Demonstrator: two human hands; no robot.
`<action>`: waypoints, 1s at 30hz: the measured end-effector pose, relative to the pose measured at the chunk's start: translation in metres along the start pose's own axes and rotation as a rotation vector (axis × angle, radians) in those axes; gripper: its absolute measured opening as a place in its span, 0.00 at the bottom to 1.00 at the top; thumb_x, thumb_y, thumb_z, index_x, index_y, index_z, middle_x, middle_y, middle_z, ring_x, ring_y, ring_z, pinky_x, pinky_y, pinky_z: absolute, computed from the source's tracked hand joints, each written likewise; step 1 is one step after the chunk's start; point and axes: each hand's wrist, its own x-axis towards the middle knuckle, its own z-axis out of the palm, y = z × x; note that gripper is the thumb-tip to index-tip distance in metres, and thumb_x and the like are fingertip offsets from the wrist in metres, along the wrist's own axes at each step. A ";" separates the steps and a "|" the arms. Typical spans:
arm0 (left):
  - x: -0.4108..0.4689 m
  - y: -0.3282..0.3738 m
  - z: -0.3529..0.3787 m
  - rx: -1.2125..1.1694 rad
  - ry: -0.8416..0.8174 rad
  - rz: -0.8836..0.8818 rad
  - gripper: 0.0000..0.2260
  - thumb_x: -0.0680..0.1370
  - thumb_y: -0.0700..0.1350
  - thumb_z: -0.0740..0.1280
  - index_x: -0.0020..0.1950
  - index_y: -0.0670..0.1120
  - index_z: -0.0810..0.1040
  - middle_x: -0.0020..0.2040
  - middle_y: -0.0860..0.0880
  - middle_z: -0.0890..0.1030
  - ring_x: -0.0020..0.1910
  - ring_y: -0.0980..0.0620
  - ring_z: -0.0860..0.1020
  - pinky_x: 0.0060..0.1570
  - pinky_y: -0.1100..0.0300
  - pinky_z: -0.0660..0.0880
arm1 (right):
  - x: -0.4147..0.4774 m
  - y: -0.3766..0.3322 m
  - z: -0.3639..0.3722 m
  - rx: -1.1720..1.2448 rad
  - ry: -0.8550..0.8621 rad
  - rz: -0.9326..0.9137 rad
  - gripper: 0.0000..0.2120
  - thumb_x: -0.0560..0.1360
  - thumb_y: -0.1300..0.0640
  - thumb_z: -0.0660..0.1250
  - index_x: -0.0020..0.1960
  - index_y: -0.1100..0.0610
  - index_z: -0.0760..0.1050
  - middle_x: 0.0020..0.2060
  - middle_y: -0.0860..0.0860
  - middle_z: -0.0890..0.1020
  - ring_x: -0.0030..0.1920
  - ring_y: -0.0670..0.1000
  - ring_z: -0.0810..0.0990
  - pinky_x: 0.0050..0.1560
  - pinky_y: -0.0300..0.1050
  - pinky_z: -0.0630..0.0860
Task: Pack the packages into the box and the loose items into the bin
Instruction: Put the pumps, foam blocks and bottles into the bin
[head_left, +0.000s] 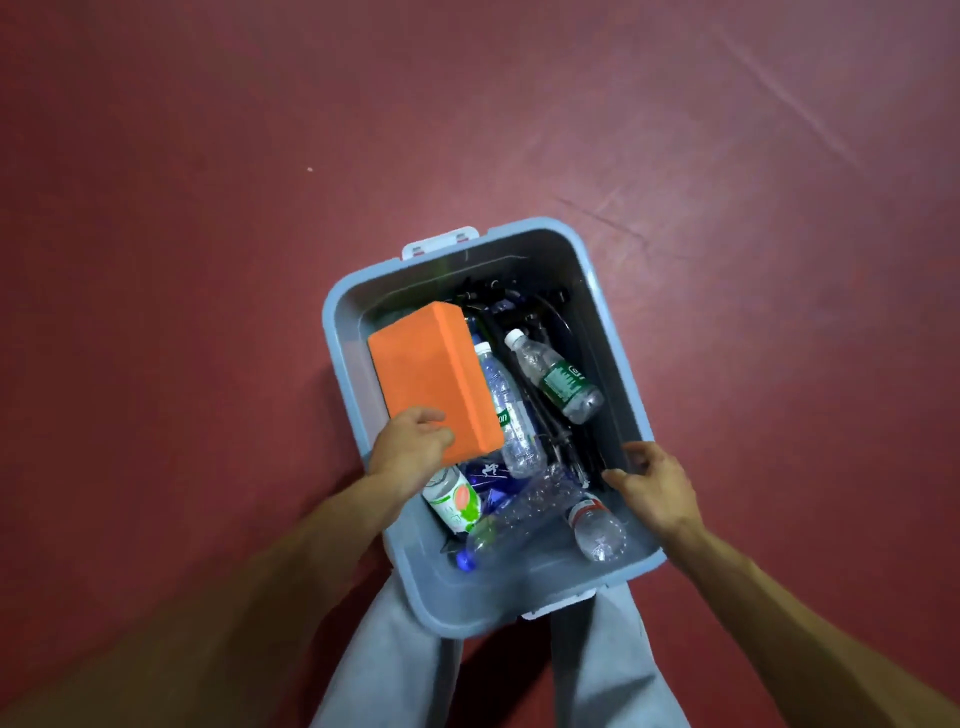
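Note:
A light blue plastic bin (613, 332) stands on the red floor in front of me. My left hand (410, 447) grips the near end of an orange foam block (431, 374), held tilted over the bin's left side. My right hand (657, 483) hovers over the bin's right wall, fingers apart and empty. Inside lie a clear bottle with a green label (558, 376), another clear bottle (506, 410) beside the block, a crushed bottle (595, 527) near the front, a white can with a pink and green print (454, 501), and black cables (519, 306) at the far end.
White latches sit at the bin's far end (441, 241) and near end (556, 608). My grey trouser legs (602, 670) straddle the bin's near end. Red floor (208, 260) surrounds the bin on all sides. No box or packages are in view.

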 end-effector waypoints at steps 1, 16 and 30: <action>-0.003 0.004 -0.003 0.045 -0.025 0.023 0.15 0.75 0.41 0.64 0.62 0.47 0.77 0.52 0.44 0.80 0.42 0.53 0.74 0.35 0.64 0.68 | -0.011 0.005 0.002 0.044 0.028 0.027 0.24 0.74 0.59 0.68 0.69 0.60 0.70 0.64 0.56 0.77 0.62 0.54 0.76 0.59 0.42 0.69; -0.088 0.003 0.010 0.557 -0.287 0.368 0.11 0.77 0.43 0.64 0.59 0.45 0.77 0.51 0.46 0.80 0.49 0.48 0.79 0.40 0.64 0.71 | -0.158 0.120 0.090 0.623 0.239 0.334 0.20 0.74 0.55 0.69 0.64 0.56 0.72 0.58 0.53 0.78 0.56 0.53 0.76 0.56 0.44 0.69; -0.057 0.005 -0.083 0.725 -0.266 0.401 0.09 0.76 0.44 0.64 0.56 0.48 0.78 0.52 0.45 0.81 0.54 0.45 0.79 0.49 0.59 0.70 | -0.206 0.041 0.193 0.941 0.303 0.539 0.21 0.73 0.54 0.69 0.63 0.57 0.70 0.47 0.48 0.76 0.51 0.51 0.76 0.52 0.43 0.70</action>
